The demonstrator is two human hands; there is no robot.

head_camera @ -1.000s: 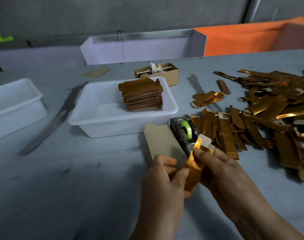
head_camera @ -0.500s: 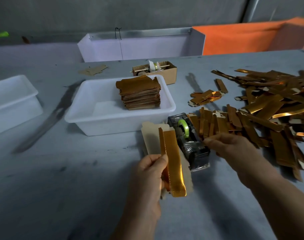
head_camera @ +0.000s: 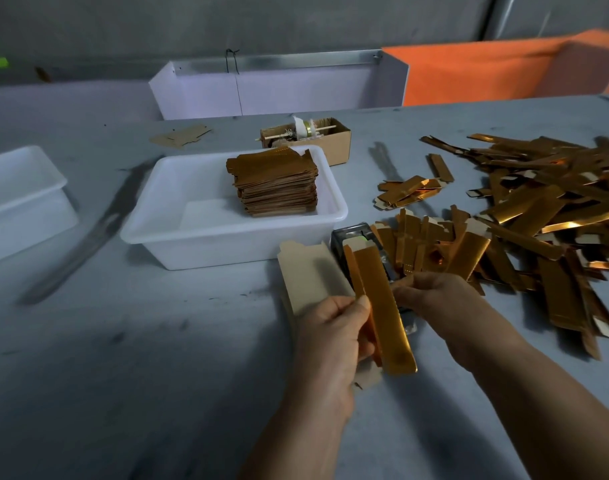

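My left hand (head_camera: pixel 334 337) grips a long folded gold carton strip (head_camera: pixel 382 306) together with a flat beige card blank (head_camera: pixel 310 271) behind it. Both are held upright over the grey table. My right hand (head_camera: pixel 434 296) is just right of the strip, above a dark tape dispenser (head_camera: pixel 344 237) that the strip mostly hides. Its thumb and forefinger pinch together at the strip's right edge, on what looks like a small piece of clear tape that hardly shows.
A white tub (head_camera: pixel 233 233) holding a stack of flat gold blanks (head_camera: pixel 278 185) stands behind my hands. A big pile of gold strips (head_camera: pixel 538 220) covers the right side. A small cardboard box (head_camera: pixel 334 140) sits further back, a second white tub (head_camera: pixel 26 188) at far left.
One second ago both hands were folding the strip. My right hand then reached to the dispenser and has now come back to the strip's edge. My left hand has kept its hold.
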